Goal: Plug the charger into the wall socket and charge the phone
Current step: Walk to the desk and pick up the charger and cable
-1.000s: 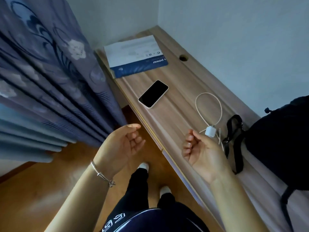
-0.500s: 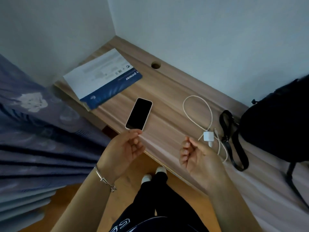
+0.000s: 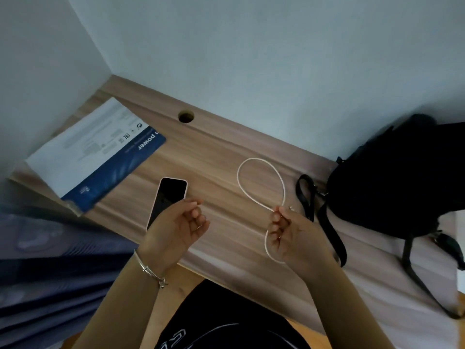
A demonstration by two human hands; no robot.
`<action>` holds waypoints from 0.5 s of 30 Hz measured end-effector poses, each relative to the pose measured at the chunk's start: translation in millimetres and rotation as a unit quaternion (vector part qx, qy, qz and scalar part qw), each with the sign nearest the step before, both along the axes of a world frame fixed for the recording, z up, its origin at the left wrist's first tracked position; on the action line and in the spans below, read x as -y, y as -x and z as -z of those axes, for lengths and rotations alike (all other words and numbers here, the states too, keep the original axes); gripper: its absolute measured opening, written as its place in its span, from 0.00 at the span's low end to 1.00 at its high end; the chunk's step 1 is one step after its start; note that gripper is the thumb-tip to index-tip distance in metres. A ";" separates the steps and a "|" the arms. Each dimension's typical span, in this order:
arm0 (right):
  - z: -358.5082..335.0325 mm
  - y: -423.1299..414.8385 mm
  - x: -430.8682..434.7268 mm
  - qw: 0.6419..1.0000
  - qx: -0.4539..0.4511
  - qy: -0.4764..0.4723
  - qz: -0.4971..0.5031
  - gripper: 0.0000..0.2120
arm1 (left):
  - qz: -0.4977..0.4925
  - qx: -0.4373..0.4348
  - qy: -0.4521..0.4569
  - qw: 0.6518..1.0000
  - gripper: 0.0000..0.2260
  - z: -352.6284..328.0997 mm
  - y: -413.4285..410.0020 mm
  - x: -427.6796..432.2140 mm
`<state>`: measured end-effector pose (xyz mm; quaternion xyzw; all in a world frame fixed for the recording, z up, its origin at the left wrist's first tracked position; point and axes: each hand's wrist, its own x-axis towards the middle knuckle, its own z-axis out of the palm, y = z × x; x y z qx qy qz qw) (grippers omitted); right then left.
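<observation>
White cable (image 3: pixel 256 159) lies on the desk (image 3: pixel 221 152) in a thin, pale teardrop loop, right of centre. Its two strands cross just at my right hand (image 3: pixel 292 235). Below that, a second small bend of it curves out by my palm near the desk's front edge. A tiny metal connector (image 3: pixel 292 208) shows just beyond my fingertips. I cannot make out the charger's block.

My right hand is over the cable with the fingers curled in and the palm turned left. I cannot tell whether I am gripping the cable or only hovering above it.

The phone (image 3: pixel 172 195) lies face up to the left of the loop and well apart from it. It has a black, dark screen in a pale case with rounded corners, and it is tilted so its top leans right. My left hand (image 3: pixel 176 227) hangs over its near end, palm facing right, fingers loosely bent and holding nothing. A silver bangle (image 3: pixel 148 268) sits on that wrist.

The desk is striped brown wood set into a corner of pale walls, with a round hole (image 3: pixel 186 116) near the back. A flat white and blue box (image 3: pixel 100 152) lies at the far left. A black bag (image 3: pixel 392 177) sits at the right, and its strap (image 3: pixel 305 195) trails just beside the cable.
</observation>
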<state>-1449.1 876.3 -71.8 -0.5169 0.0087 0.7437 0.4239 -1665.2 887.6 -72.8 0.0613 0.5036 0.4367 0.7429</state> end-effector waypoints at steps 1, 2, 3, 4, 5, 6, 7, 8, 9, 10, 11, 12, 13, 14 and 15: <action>2.9 -4.5 -3.3 1.000 0.010 0.002 0.005 0.12 | 0.002 0.001 -0.001 1.000 0.07 0.9 -1.9 -5.2; 7.7 -8.0 -6.1 1.000 0.025 0.006 0.011 0.12 | 0.003 0.000 -0.001 1.000 0.07 1.9 -3.5 -9.7; 13.8 -10.2 -8.3 0.999 0.043 0.012 0.018 0.11 | 0.004 -0.001 0.002 1.000 0.08 2.8 -4.8 -13.6; 20.3 -11.8 -9.5 0.998 0.061 0.018 0.026 0.10 | 0.007 -0.003 0.007 1.000 0.08 3.7 -6.4 -16.8; 27.3 -13.3 -10.0 0.996 0.082 0.022 0.035 0.08 | 0.011 -0.004 0.012 1.000 0.09 4.9 -8.2 -19.9; 34.8 -14.9 -10.5 0.993 0.107 0.022 0.037 0.07 | 0.017 -0.006 0.016 1.000 0.08 6.4 -10.7 -23.6; 42.6 -17.0 -10.3 0.990 0.139 0.019 0.030 0.06 | 0.024 -0.008 0.020 0.999 0.08 7.3 -13.6 -27.8; 50.4 -19.4 -9.4 0.983 0.180 0.015 0.013 0.06 | 0.034 -0.011 0.024 0.999 0.08 8.1 -16.5 -32.1; 58.3 -21.9 -8.0 0.972 0.235 0.014 -0.012 0.04 | 0.044 -0.015 0.027 0.999 0.08 8.9 -19.3 -36.6; 65.3 -24.4 -6.3 0.954 0.297 0.015 -0.044 0.02 | 0.053 -0.017 0.028 0.998 0.08 9.6 -21.8 -40.7; 71.3 -26.9 -4.1 0.930 0.359 0.014 -0.083 0.04 | 0.062 -0.019 0.028 0.997 0.08 10.1 -24.2 -44.3; 77.1 -28.7 -1.9 0.905 0.409 0.010 -0.116 0.08 | 0.070 -0.019 0.026 0.997 0.08 10.5 -26.0 -47.4; 80.4 -29.3 -0.5 0.882 0.450 0.001 -0.140 0.12 | 0.078 -0.021 0.023 0.996 0.07 10.6 -27.1 -50.3; 83.8 -29.4 0.8 0.860 0.487 -0.015 -0.155 0.16 | 0.085 -0.024 0.020 0.996 0.07 11.1 -27.3 -52.6; 86.7 -28.5 1.8 0.839 0.518 -0.037 -0.165 0.19 | 0.091 -0.028 0.018 0.995 0.07 11.7 -26.7 -54.2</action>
